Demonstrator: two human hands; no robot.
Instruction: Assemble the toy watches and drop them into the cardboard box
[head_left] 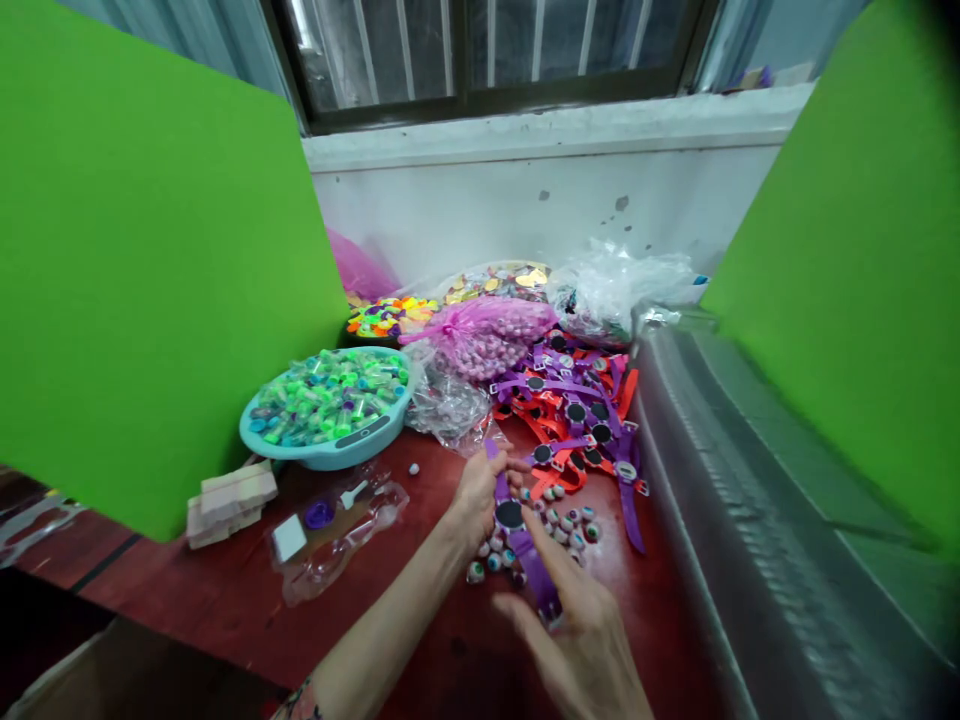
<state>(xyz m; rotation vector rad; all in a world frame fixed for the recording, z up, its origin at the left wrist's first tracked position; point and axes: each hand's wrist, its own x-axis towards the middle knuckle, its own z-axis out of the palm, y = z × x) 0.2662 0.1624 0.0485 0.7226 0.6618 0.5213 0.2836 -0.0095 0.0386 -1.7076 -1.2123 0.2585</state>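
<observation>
My left hand [477, 497] grips the upper part of a purple toy watch strap [517, 530] with a dark round face, fingers closed round it. My right hand [585, 640] is low in front, fingers pinching the strap's lower end. Under and beside the strap lie several small eyeball-like beads [559, 525] on the red table [225, 590]. Just beyond them is a heap of purple and orange watch straps [577, 410].
A blue bowl of green and blue capsules [330, 405] stands at left, with clear plastic packets [337, 525] and pale blocks [229, 500] in front. Bags of pink beads [487, 340] and coloured pieces sit by the white wall. A grey metal surface [750, 480] runs along the right.
</observation>
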